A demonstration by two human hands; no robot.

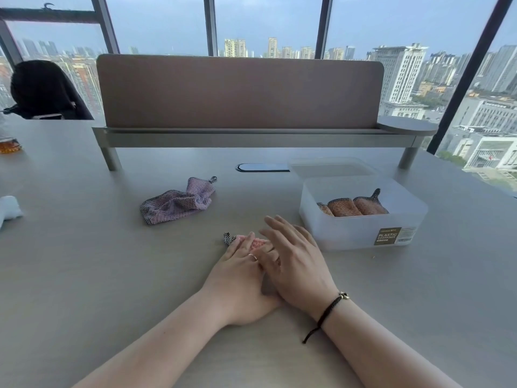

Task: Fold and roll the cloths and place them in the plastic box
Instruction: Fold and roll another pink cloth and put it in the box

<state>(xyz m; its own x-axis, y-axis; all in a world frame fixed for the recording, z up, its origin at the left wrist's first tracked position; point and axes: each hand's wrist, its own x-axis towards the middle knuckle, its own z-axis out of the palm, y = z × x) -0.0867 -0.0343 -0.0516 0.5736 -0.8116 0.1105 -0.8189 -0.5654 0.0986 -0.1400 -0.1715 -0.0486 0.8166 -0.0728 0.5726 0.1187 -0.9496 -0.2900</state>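
A pink cloth (pixel 256 243) lies on the table under both my hands, mostly hidden; only a bit of pink and its checked hanging loop at the left show. My left hand (pixel 240 264) presses on it with fingers flat. My right hand (pixel 293 261) overlaps the left, fingers spread over the cloth. A crumpled purple cloth (pixel 176 204) lies further back to the left. The translucent plastic box (pixel 361 231) stands to the right of my hands, with three rolled orange-pink cloths (pixel 354 207) inside.
The box's lid (pixel 333 165) lies behind the box. A desk divider on a metal shelf (pixel 240 107) spans the back. A person sits at the far left. An amber glass (pixel 9 145) and a white object (pixel 9 207) are at the left edge.
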